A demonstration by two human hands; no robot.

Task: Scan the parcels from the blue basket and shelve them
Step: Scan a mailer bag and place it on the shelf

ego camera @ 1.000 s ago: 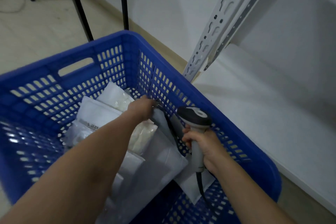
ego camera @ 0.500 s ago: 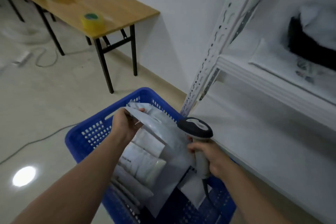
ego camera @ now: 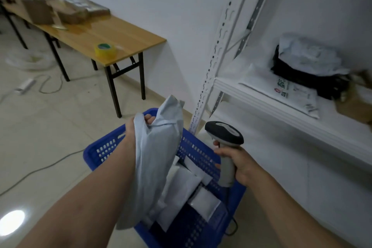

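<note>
White shelf unit [ego camera: 267,98], right of frame, middle level already carries parcels: flat white mailer [ego camera: 281,90], black and grey bags [ego camera: 308,66] stacked behind. Likely destination. Wooden table [ego camera: 112,36], upper left, with cardboard boxes and yellow tape roll [ego camera: 106,50], not involved. Blue basket [ego camera: 199,155], bottom centre on floor, holds several white padded parcels lying flat and overlapping. Grey poly mailer [ego camera: 157,157] lifted clear above basket, hanging limp, probably to expose label. Left hand [ego camera: 138,125] fingers clenched on mailer's top edge. Right hand [ego camera: 239,165] wrapped tight round scanner [ego camera: 224,137] handle, head aimed toward mailer, ready to scan.
</note>
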